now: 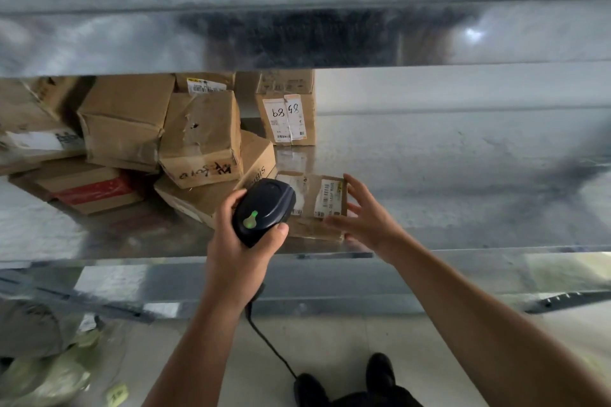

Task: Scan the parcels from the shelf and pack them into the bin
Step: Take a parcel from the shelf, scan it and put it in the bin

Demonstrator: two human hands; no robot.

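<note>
Scanning seemed the step in hand: the left hand (238,241) gripped a barcode scanner (261,208) over the flat cardboard parcel (317,205) at the shelf's (463,175) front edge. The right hand (367,215), fingers (355,188) spread and holding nothing, flanked the parcel's right side; best keep the label (325,196) uncovered and the parcel steady.

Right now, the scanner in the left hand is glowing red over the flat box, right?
Not red. The head view shows the scanner in the left hand glowing green over the flat box.
</note>
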